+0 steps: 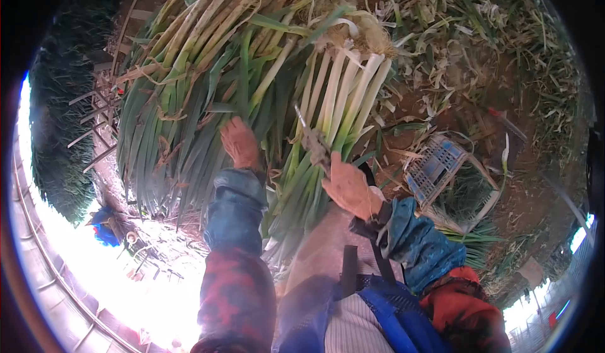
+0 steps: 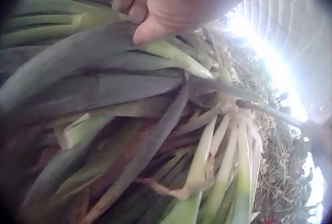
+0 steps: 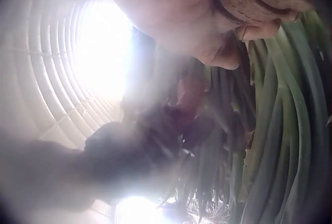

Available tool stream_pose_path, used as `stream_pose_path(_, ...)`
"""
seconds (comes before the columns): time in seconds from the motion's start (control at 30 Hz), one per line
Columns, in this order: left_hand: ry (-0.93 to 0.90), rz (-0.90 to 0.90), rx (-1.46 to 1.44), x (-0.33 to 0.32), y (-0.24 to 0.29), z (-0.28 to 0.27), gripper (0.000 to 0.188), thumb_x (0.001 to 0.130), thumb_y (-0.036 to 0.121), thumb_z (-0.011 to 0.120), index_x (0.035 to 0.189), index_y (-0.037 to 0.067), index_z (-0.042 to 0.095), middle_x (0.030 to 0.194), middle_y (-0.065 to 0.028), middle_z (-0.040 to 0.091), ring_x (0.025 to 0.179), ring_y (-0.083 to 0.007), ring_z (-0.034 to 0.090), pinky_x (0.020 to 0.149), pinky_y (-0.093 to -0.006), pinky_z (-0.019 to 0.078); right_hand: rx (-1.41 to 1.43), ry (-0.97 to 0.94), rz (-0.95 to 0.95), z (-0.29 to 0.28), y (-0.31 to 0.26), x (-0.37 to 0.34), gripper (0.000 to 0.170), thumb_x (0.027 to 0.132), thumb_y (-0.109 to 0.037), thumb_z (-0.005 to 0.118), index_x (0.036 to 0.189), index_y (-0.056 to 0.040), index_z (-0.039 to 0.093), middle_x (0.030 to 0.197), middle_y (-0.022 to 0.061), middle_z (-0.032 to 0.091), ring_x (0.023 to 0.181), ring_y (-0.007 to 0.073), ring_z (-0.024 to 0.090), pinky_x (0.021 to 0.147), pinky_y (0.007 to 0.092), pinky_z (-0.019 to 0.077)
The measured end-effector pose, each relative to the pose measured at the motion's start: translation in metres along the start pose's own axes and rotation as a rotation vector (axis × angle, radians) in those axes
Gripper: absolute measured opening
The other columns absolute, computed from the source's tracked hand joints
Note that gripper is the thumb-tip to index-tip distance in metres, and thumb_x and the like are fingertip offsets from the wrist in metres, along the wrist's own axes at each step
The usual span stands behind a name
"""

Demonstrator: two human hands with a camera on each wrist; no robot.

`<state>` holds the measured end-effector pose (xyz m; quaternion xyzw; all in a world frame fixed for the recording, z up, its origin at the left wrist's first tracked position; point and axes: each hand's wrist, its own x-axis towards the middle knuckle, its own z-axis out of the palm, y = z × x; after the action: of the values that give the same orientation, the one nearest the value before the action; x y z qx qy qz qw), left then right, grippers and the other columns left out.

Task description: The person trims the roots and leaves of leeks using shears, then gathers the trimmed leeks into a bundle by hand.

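Note:
Long green onions point(image 1: 195, 44) lie in a thick pile, roots at the top of the head view and leaves towards the person. My left hand point(image 1: 239, 142) is over the dark leaves in the middle, fingers loosely bent; in the left wrist view its thumb point(image 2: 150, 31) is right at a broad leaf. My right hand point(image 1: 353, 186) grips a dirt-caked air blow gun point(image 1: 315, 146), its thin metal nozzle angled towards the pile. Beside that nozzle lies a bunch of clean, white-stemmed green onions point(image 1: 356, 91). The right wrist view shows the brown gun body point(image 3: 254, 1) in the curled fingers.
A blue-and-white plastic crate point(image 1: 435, 173) lies tipped on the soil at the right, near the right forearm. Peeled skins and leaf scraps point(image 1: 454, 31) cover the ground at upper right. Metal bars point(image 1: 94, 123) stand along the pile's left side.

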<state>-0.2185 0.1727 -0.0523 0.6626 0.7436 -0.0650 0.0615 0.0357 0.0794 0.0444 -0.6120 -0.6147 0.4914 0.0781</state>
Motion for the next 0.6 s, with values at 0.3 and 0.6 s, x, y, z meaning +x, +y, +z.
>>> stream_pose_path(0.3, -0.113, -0.144, -0.410, -0.008, -0.025, 0.016, 0.036, 0.068, 0.016, 0.064, 0.096, -0.004, 0.054, 0.094, -0.0227, 0.059, 0.095, -0.0417, 0.053, 0.081, -0.0474, 0.0424, -0.112, 0.096, -0.293, 0.011, -0.011, -0.017, 0.045, 0.079, -0.018, 0.060, 0.107, 0.0069, 0.036, 0.068, 0.0166, 0.058, 0.063, 0.0342, 0.061, 0.052, 0.0409, 0.0485)
stream_pose_path(0.6, -0.663, -0.137, -1.043, -0.030, -0.015, 0.005, 0.039, 0.074, 0.029, 0.066, 0.093, -0.005, 0.058, 0.088, -0.0176, 0.060, 0.082, -0.0267, 0.057, 0.074, -0.0375, 0.0436, -0.144, 0.034, -0.195, 0.010, -0.015, -0.017, 0.048, 0.078, -0.018, 0.059, 0.109, 0.0101, 0.036, 0.067, 0.0194, 0.058, 0.060, 0.0355, 0.061, 0.051, 0.0417, 0.0487)
